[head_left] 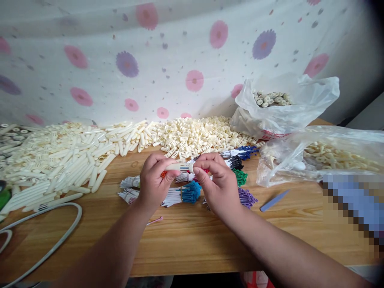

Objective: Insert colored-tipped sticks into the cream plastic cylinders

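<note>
Both hands meet over the middle of the table on one cream plastic pen barrel (182, 167) with slots along its side. My left hand (154, 178) is closed on the barrel's left end, thumb and fingers pinching it. At the other end, my right hand (217, 176) pinches a white collar (191, 167) of the barrel. Below and behind the hands lie bundles of thin refills with coloured tips: light blue (190, 193), purple (247, 199), green (241, 177), black (235, 162) and dark blue (247, 152). Some bundles are partly hidden by my hands.
Loose cream tubes (87, 156) are heaped at left, slotted pieces (195, 134) at the back. Plastic bags of parts (285, 114) stand at right. A blue-grey blade-like strip (274, 201), a single pink-tipped refill (155, 220) and a white cable (70, 224) lie on the wooden table (180, 252).
</note>
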Available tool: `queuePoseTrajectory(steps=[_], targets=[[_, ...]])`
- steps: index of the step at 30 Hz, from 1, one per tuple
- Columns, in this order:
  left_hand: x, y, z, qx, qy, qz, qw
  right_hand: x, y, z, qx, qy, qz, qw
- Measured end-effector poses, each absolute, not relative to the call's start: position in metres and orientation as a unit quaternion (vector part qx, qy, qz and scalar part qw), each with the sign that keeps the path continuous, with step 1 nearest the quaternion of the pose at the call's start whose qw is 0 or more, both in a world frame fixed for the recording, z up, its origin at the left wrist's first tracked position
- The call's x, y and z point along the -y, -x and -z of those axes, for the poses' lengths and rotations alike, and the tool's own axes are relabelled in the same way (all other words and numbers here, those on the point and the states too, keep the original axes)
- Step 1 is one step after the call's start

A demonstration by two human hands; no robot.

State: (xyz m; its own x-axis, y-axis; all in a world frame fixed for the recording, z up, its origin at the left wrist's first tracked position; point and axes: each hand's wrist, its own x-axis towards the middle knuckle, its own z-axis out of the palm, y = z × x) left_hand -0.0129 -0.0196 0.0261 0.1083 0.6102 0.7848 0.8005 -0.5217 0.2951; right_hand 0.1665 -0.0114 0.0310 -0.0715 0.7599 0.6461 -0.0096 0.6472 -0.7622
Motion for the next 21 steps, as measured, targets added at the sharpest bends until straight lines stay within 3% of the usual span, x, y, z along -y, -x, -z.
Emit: queuePoseTrajectory(steps=[5, 10, 16, 18, 21], targets=[[0.019, 0.014, -0.027, 0.479, 0.731, 0.47, 0.124, 0.007, -0.169, -0.031, 0.652, 0.243, -0.41, 0.59], [0.009, 0.019, -0.015, 0.491, 0.725, 0.482, -0.03, -0.017, -0.213, -0.051, 0.714, 0.289, -0.255, 0.584], [0.013, -0.004, -0.006, 0.483, 0.67, 0.461, -0.324, -0.014, -0.297, -0.043, 0.929, 0.294, -0.153, 0.163], [0.021, -0.023, -0.014, 0.478, 0.679, 0.407, -0.381, -0.006, -0.311, -0.031, 0.932, 0.316, -0.127, 0.122], [0.029, -0.057, -0.027, 0.428, 0.686, 0.367, -0.46, -0.001, -0.315, -0.017, 0.922, 0.349, -0.098, 0.134]])
